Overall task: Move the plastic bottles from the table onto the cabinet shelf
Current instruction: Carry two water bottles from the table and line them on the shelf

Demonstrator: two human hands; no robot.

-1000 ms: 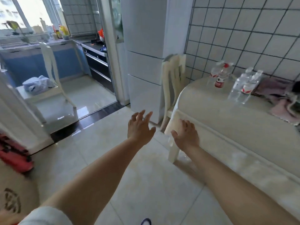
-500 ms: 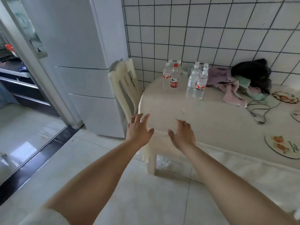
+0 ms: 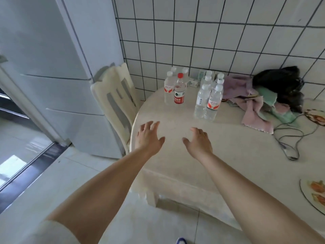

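left hand [image 3: 149,136] open, empty | right hand [image 3: 198,142] open, empty | plastic bottles [image 3: 208,101] upright near tabletop [image 3: 175,155] far edge by wall, ahead of both hands | right hand nearer right cluster

Red-capped, red-labelled bottle [image 3: 179,90]; cream table [image 3: 237,155]; pink cloth [image 3: 253,113]; white-tiled wall [image 3: 211,41].

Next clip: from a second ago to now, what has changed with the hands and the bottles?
The person turned from the kitchen doorway and closed in on the table. Both hands reached forward: the left hand and right hand are now over the tabletop, short of the bottles. Nothing was grasped or released. Both hands stayed open and empty; the bottles, cloths and cable have not moved.
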